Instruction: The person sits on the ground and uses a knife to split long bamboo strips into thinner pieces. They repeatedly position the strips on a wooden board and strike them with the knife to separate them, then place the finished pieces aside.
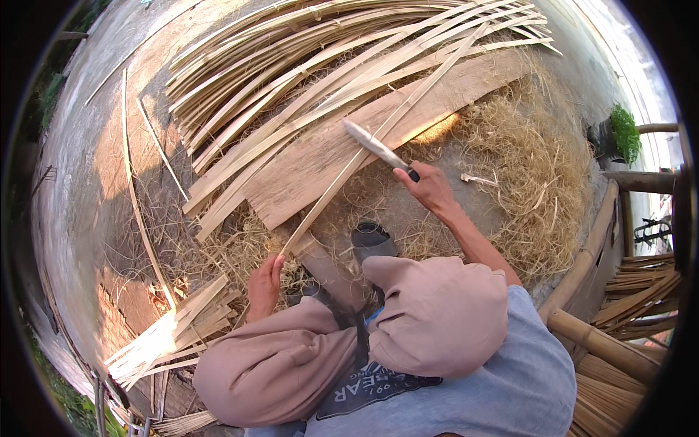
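Note:
My left hand is closed on the near end of a long, thin bamboo strip. From there the strip runs up and to the right, across a wide wooden board. Gripped by its dark handle in my right hand, a knife with a broad, worn blade points up and left. Its blade crosses the strip over the board; whether it presses on the strip, I cannot tell. Just beyond the board lies a large pile of split bamboo strips, some of them overlapping it.
Curly bamboo shavings heap up to the right of the board. More cut strips lie at the lower left, and a loose strip stretches along the ground. Thick bamboo poles frame the right side. A dark sandal shows between my knees.

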A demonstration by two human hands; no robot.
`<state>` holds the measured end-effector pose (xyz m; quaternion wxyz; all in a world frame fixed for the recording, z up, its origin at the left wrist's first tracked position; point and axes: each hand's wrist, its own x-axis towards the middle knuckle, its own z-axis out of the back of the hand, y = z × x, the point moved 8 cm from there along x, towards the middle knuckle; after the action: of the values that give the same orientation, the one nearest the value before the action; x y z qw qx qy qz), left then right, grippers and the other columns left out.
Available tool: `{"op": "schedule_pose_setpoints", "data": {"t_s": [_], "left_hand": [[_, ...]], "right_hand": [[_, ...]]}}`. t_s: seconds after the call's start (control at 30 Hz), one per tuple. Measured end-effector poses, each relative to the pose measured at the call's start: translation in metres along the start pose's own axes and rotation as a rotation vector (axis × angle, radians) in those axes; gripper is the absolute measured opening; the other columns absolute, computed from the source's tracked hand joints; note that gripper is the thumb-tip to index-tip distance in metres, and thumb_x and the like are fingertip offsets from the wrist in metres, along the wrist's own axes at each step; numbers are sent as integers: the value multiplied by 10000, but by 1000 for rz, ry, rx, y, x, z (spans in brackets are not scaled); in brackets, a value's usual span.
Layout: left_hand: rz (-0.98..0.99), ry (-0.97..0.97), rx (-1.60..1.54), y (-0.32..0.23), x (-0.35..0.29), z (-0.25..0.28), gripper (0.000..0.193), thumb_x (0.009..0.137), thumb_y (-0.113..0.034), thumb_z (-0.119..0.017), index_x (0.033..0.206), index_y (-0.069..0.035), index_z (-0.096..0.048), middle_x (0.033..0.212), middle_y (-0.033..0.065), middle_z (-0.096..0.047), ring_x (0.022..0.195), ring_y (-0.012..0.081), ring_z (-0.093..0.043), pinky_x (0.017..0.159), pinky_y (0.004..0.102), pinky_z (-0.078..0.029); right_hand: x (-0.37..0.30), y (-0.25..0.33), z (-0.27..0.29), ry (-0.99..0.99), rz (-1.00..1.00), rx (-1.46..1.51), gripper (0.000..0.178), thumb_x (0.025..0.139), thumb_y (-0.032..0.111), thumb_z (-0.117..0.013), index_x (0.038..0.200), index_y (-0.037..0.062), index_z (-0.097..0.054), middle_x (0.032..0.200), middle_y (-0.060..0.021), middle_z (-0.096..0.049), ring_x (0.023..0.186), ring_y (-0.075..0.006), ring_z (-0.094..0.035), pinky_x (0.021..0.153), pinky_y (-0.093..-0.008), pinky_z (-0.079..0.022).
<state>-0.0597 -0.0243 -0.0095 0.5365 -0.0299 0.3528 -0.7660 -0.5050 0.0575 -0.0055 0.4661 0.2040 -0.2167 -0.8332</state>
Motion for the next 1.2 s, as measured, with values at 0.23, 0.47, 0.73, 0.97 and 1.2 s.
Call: {"op": "schedule_pose_setpoints", "data": {"t_s": [0.23, 0.47, 0.73, 0.97, 1.2], "left_hand": [[-38, -103, 193, -6, -8, -2, 342, 1095, -399, -513, 960, -92, -582, 702, 200, -602, 659, 444, -605, 575, 512, -419], [-188, -244, 308, 4, -9, -5, 307, 1098, -377, -505, 948, -115, -564, 723, 190, -623, 656, 439, -621, 549, 520, -435], [-16, -28, 107, 19, -5, -1, 351, 1105, -388, -490, 973, -89, -618, 668, 214, -584, 624, 451, -584, 564, 509, -403], [-45, -34, 16, 2, -1, 4, 382, 1095, -401, -520, 909, -83, -621, 642, 206, -583, 608, 458, -577, 562, 514, -406], [85, -23, -388, 0, 24, -11, 308, 991, -353, -728, 1173, -110, -776, 739, 20, -725, 673, 96, -644, 618, 326, -496]], "right_hand": [[29, -12, 17, 22, -8, -11, 632, 989, 598, -614, 773, 4, -625, 618, -146, -613, 582, -299, -612, 569, -468, -461], [35, -44, 38, -1, -152, 3, 688, 998, 650, -557, 743, 12, -604, 566, -110, -550, 558, -277, -560, 558, -466, -447], [-10, 26, -13, 129, 138, 33, 583, 1008, 578, -604, 809, 32, -643, 644, -118, -627, 568, -294, -584, 559, -456, -475], [46, -58, 44, -147, -135, -19, 655, 1005, 595, -574, 758, -10, -620, 602, -178, -593, 593, -326, -617, 602, -481, -481], [63, -57, 31, -144, -119, 10, 705, 998, 616, -560, 769, -44, -648, 678, -253, -639, 662, -420, -655, 646, -508, -484]]}}
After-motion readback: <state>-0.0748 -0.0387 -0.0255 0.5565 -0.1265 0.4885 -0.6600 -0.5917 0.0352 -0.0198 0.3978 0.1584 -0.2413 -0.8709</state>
